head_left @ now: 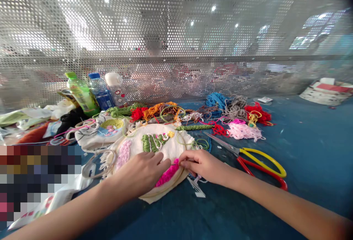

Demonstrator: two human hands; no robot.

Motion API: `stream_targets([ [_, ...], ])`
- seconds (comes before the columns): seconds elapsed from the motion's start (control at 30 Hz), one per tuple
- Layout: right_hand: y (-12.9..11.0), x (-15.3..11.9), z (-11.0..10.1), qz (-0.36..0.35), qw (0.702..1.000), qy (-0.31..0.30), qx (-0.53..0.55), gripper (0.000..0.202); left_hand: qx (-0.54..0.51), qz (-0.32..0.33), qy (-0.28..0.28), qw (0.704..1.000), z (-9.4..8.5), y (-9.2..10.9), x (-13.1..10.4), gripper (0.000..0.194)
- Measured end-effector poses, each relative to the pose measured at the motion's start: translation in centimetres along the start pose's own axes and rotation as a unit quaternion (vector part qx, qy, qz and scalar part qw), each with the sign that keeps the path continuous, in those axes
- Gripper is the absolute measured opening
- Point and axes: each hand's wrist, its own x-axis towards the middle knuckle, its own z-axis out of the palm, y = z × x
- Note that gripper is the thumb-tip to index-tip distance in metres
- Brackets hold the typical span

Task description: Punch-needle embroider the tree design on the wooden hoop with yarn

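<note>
Two hands (pixel 143 170) on one embroidered cloth (pixel 168 153), three bottles (pixel 82 94)

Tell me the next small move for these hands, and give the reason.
I'd have the right hand draw gently outward, while the left hand steadies the cloth. The right fingertips are at the upper end of the magenta stitching, and the left hand already lies across the cloth. Any needle or strand there is too small to make out.

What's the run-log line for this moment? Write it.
left hand: on embroidered cloth; right hand: fingertips together at magenta stitching; scissors: right of cloth; yarn: beyond cloth
</note>
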Motion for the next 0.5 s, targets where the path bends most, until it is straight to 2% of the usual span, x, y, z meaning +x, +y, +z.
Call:
stream_targets([
  [0.1,-0.1,-0.1,-0.1,-0.008,1.0,-0.006,0.016,0.019,0.004,-0.008,0.013,1.0,0.2,-0.1,0.0,0.005],
  [0.33,-0.4,0.0,-1.4,0.031,0.99,-0.006,0.136,0.024,0.011,-0.047,0.01,0.999,-1.3,-1.3,-0.1,0.013],
  [0.5,-0.2,-0.1,-1.3,0.023,0.989,-0.003,0.149,0.03,0.013,-0.043,0.012,0.999,-1.4,-1.2,-0.1,0.014],
])
